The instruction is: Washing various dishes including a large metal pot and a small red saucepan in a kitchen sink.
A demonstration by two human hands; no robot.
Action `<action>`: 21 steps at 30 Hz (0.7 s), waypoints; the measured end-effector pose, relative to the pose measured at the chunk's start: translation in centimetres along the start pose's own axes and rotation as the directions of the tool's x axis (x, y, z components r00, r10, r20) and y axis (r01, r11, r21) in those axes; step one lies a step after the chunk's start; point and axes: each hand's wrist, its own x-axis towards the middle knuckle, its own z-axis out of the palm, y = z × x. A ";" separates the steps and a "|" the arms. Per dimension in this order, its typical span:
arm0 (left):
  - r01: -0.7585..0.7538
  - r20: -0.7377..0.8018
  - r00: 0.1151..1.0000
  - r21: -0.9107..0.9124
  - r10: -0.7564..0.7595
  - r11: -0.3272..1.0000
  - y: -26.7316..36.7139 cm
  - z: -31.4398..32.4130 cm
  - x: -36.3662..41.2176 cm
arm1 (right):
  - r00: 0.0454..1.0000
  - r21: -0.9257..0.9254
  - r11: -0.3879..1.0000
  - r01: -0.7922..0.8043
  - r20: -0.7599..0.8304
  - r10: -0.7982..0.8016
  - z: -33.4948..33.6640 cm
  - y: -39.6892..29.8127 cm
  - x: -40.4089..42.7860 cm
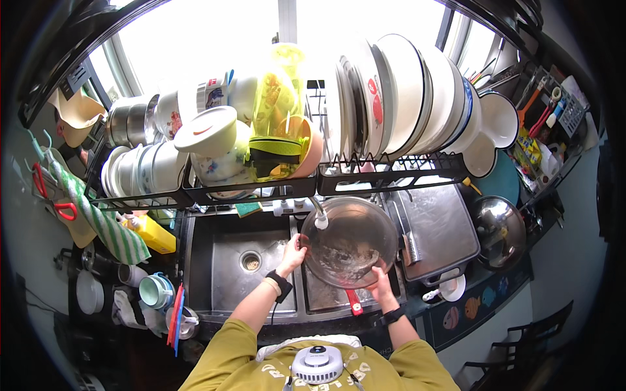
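Observation:
Over the right bowl of the double sink [254, 293] I hold a large, round, see-through vessel, likely a basin [349, 234]. A faucet spout [320, 220] overlaps its upper left part, and water glints in it. My left hand [294, 253] grips its left rim. At the lower right rim, my right hand [381, 286] has hold of it, the thumb over the edge. A red handle [355, 303] sticks out from below the basin; what it belongs to is hidden.
A black dish rack [254, 191] with plates, bowls and a yellow-green bottle [276, 112] spans above the sink. To the right are a knife [407, 234], a dark board [435, 225] and a steel dome [499, 232]. A yellow bottle [156, 234] and cups [155, 291] are at left.

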 end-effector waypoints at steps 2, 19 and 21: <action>-0.010 0.011 1.000 0.077 0.010 0.997 0.3 -0.9 0.3 | 0.999 -0.113 0.992 -0.051 -0.003 0.051 -0.1 -1.7 0.0; -0.546 0.594 0.803 0.701 0.047 0.459 -2.3 7.0 -5.5 | 0.899 -0.432 0.805 0.407 0.032 -0.437 5.2 -2.2 -2.0; -0.540 0.628 0.778 0.668 0.001 0.512 -2.1 7.0 -4.9 | 0.910 -0.410 0.828 0.383 0.012 -0.415 5.7 -2.3 -2.3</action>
